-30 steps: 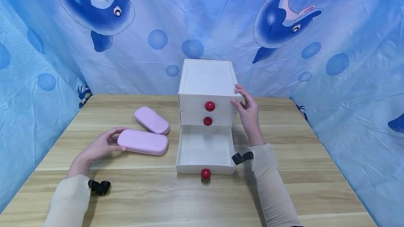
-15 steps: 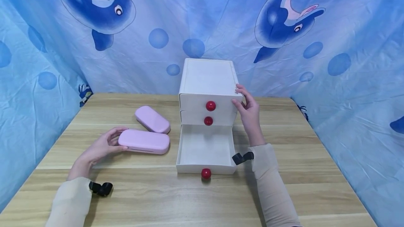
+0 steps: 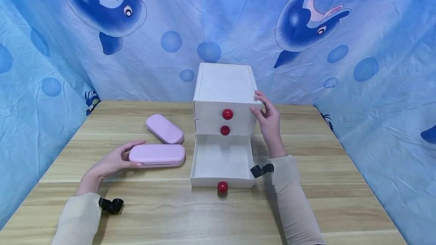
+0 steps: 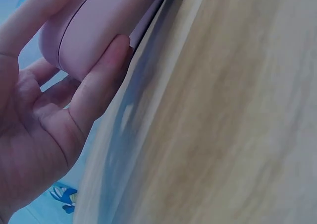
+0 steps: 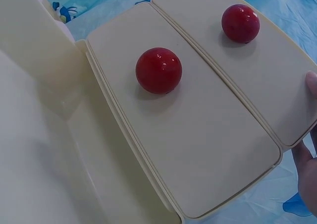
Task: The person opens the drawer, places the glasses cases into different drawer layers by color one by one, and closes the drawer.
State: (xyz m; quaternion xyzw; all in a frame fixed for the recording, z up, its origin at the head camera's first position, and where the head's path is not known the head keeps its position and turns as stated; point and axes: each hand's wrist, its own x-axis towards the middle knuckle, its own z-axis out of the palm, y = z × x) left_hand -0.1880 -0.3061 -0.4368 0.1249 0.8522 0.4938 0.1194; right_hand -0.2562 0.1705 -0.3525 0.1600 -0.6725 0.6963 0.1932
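Observation:
In the head view my left hand (image 3: 114, 162) grips the left end of a lilac glasses case (image 3: 157, 155). The left wrist view shows the thumb on one side of this case (image 4: 106, 28) and fingers on the other. Just behind it lies a second lilac glasses case (image 3: 165, 129) on the table. My right hand (image 3: 269, 122) holds the front right edge of a white drawer cabinet (image 3: 225, 82), thumb on the front face. The cabinet's bottom drawer (image 3: 223, 158) is pulled out and bare inside. Its two upper drawers are closed.
Red round knobs sit on the drawers, such as the top knob (image 3: 227, 114) and the bottom knob (image 3: 223, 187). The wooden table (image 3: 211, 218) meets a blue dolphin-print curtain (image 3: 235, 22) at the back and sides.
The held glasses case has shifted slightly right and tipped, its front side now facing me more. My left hand has moved with it. The right hand stays on the cabinet.

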